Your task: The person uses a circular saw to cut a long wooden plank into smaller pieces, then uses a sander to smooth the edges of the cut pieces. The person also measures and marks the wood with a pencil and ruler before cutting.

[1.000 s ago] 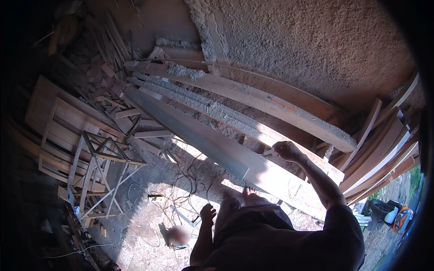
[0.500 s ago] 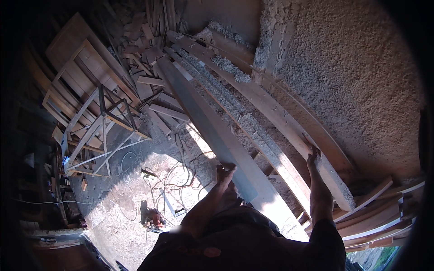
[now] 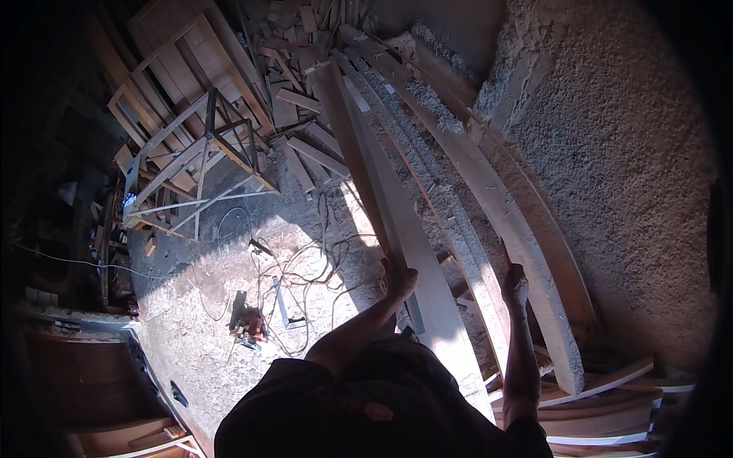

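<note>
My left hand (image 3: 398, 278) grips the edge of a long board (image 3: 359, 168) with a darker face, which runs away from me beside a paler plank (image 3: 450, 328). My right hand (image 3: 515, 282) is closed on a thin orange-brown stick (image 3: 505, 252), against the inner side of a thick, shaving-covered beam (image 3: 527, 252). A narrower dusty beam (image 3: 466, 244) lies between the two hands. My bare forearms come up from the lower edge.
Wooden door frames (image 3: 175, 76) and a braced trestle (image 3: 206, 183) stand upper left, beside scattered offcuts (image 3: 305, 153). Cables (image 3: 321, 252) and a power tool (image 3: 244, 320) lie on the sunlit floor (image 3: 175, 320). A rough wall (image 3: 618, 175) rises right; curved planks (image 3: 603, 420) lie lower right.
My view has swung round. My left hand has risen from low onto the board, and my right hand has moved to the thick beam, taking hold of the orange stick that lay on it.
</note>
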The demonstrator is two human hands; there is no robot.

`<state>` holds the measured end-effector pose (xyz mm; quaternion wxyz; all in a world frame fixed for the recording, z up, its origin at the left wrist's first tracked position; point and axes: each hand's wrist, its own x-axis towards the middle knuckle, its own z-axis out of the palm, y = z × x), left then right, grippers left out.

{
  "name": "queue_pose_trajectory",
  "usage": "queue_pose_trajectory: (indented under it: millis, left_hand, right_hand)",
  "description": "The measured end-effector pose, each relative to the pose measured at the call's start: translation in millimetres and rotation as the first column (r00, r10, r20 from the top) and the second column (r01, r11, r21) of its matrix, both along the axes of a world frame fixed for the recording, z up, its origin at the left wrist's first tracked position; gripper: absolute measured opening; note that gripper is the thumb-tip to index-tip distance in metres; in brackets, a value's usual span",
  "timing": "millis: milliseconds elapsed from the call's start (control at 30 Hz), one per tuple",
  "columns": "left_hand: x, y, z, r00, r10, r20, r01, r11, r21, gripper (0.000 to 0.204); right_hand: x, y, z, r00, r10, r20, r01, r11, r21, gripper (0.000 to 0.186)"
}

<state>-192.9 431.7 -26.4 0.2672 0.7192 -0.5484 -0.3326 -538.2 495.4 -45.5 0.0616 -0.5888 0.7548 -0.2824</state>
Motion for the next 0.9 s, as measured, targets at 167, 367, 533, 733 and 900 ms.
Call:
queue_pose_trajectory:
  millis: [167,367,533,733,900]
  left_hand:
    - [-13,3,2,0.998,0.042,-0.043,-0.043,0.999,-0.01,0.09]
    - [19,-4,-74,0.991,-0.058,-0.118,0.045,0.993,-0.108,0.084]
    - [-2,-9,-38,0.949,-0.085,-0.304,0.076,0.996,-0.042,0.084]
    - [21,-36,-40,0.972,-0.087,-0.219,0.08,0.996,-0.044,0.072]
    - [42,-91,-60,0.977,-0.129,-0.17,0.113,0.989,-0.1,0.067]
  right_hand:
    - [127,43,-9,0.859,0.093,0.504,-0.058,0.995,-0.084,0.027]
    - [244,78,59,0.87,0.185,0.457,-0.325,0.913,0.248,0.099]
    - [235,82,49,0.918,0.155,0.364,-0.305,0.864,0.4,0.093]
    - [242,91,7,0.969,0.12,0.218,-0.182,0.939,0.291,0.079]
    - [243,117,18,0.972,-0.019,0.233,-0.092,0.886,0.454,0.081]
